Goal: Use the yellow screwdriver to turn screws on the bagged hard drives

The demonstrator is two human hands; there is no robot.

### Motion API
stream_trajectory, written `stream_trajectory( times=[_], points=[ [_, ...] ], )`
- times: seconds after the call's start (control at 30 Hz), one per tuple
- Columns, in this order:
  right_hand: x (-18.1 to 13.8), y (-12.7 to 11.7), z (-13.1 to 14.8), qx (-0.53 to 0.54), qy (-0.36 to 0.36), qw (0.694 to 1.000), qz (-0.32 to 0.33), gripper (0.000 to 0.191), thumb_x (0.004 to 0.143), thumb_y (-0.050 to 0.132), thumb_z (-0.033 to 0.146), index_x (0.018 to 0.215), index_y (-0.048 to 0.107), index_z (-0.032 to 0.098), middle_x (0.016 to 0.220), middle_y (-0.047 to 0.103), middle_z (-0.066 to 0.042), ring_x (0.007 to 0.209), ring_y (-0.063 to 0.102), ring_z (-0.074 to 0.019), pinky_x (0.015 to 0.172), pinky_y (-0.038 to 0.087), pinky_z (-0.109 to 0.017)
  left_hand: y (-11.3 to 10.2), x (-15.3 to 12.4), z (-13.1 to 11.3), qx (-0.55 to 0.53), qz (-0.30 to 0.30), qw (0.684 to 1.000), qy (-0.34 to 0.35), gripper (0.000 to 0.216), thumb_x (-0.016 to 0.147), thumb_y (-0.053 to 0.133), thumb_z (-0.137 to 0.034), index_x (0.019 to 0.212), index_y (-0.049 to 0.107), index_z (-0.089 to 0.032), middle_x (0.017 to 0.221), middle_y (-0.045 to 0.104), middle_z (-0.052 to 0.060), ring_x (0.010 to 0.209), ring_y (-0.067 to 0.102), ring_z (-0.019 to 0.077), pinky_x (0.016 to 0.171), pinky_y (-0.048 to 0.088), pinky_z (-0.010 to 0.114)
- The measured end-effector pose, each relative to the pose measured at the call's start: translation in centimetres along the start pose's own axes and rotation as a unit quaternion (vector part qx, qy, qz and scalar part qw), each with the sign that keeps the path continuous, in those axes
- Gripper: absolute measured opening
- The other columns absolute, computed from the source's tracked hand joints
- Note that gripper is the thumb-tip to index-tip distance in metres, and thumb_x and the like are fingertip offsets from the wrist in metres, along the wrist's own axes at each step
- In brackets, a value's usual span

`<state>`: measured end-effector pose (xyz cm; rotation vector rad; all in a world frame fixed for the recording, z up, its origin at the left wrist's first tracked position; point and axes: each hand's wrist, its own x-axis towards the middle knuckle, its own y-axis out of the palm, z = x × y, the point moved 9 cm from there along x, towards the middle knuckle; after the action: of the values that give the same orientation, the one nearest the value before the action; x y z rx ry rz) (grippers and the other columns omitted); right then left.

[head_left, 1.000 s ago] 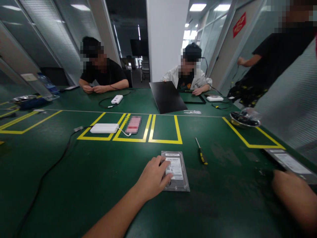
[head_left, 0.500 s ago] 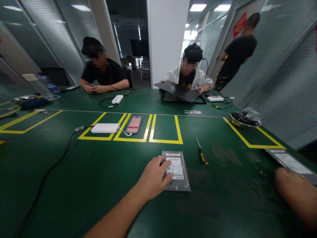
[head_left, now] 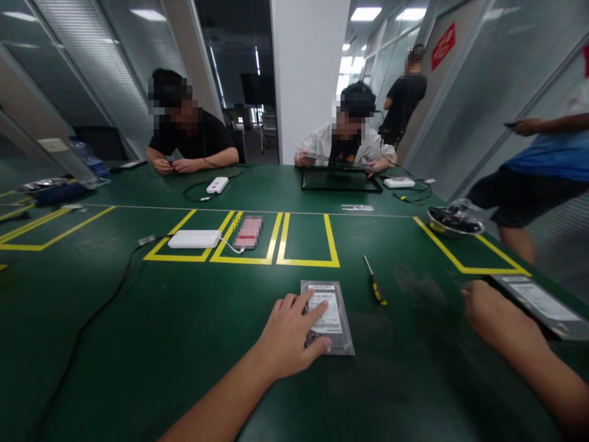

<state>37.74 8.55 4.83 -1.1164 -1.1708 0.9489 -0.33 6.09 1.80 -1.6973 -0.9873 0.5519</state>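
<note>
My left hand (head_left: 297, 334) lies over a hard drive (head_left: 340, 325) with a white label, its fingers spread and touching the drive's top and left side. The drive is flat on the green table. On the right, my right hand (head_left: 499, 313) hovers just left of a second hard drive (head_left: 545, 304). Its fingers are curled together and blurred, and whatever may be in them is hidden. Between the hands lies a screwdriver (head_left: 376, 282) with a yellow and black handle.
A metal bowl (head_left: 455, 224) with dark items and a plastic bag stands at the right. A white power bank (head_left: 194, 239) is cabled to a phone (head_left: 249, 233) inside yellow tape outlines. Two people sit across the table, one holding a panel over a black frame (head_left: 341, 187); others stand behind.
My right hand has moved left, off the second hard drive. My left hand has spread its fingers further over the first drive. Another person has appeared at the right; the seated person's panel has tilted.
</note>
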Motion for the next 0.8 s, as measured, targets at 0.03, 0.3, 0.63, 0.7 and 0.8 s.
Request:
stream_trajectory(
  times=[0.03,0.3,0.63,0.7,0.8],
  points=[
    [0.2,0.0,1.8,0.013,-0.022,1.000,0.006,0.015,0.096,0.036,0.025,0.083,0.042,0.021,0.086,0.058,-0.012,0.080,0.058,-0.0234,0.069,0.037,-0.035,0.0,0.0,0.0,0.001,0.001,1.000,-0.001,0.064,0.089,0.055,-0.055,0.147,0.040,-0.033,0.154,0.036,0.009,0.123,0.042,0.0357,0.098,0.038,0.054],
    [-2.1,-1.5,17.3,0.247,-0.162,0.951,0.088,0.024,0.101,0.031,0.035,0.088,0.045,0.022,0.080,0.055,-0.002,0.070,0.053,-0.0159,0.064,0.039,-0.028,-0.2,0.1,-0.1,0.005,-0.008,1.000,-0.001,0.065,0.086,0.058,-0.056,0.146,0.043,-0.034,0.152,0.039,0.009,0.122,0.044,0.0360,0.097,0.039,0.054],
    [-5.3,-0.7,25.4,0.350,-0.235,0.905,0.053,0.018,0.101,0.034,0.025,0.091,0.048,0.020,0.086,0.056,-0.004,0.076,0.054,-0.0173,0.065,0.040,-0.028,-0.4,0.3,-0.2,0.018,-0.016,1.000,0.005,0.067,0.083,0.063,-0.052,0.144,0.045,-0.034,0.148,0.043,0.010,0.117,0.047,0.0362,0.094,0.041,0.053],
    [-5.6,0.2,25.7,0.352,-0.243,0.903,0.048,0.018,0.101,0.034,0.024,0.091,0.049,0.019,0.085,0.056,-0.004,0.075,0.054,-0.0177,0.066,0.041,-0.029,-0.5,0.3,-0.2,0.016,-0.018,1.000,0.007,0.065,0.082,0.064,-0.052,0.143,0.047,-0.035,0.147,0.044,0.010,0.116,0.047,0.0357,0.093,0.042,0.052],
    [-6.0,1.4,25.8,0.360,-0.256,0.896,0.048,0.019,0.101,0.034,0.025,0.094,0.051,0.019,0.087,0.057,-0.005,0.078,0.055,-0.0183,0.071,0.043,-0.030,-0.7,0.3,-0.3,0.016,-0.024,1.000,0.008,0.066,0.081,0.066,-0.052,0.142,0.047,-0.035,0.146,0.045,0.010,0.114,0.048,0.0349,0.091,0.042,0.051]
  ],
)
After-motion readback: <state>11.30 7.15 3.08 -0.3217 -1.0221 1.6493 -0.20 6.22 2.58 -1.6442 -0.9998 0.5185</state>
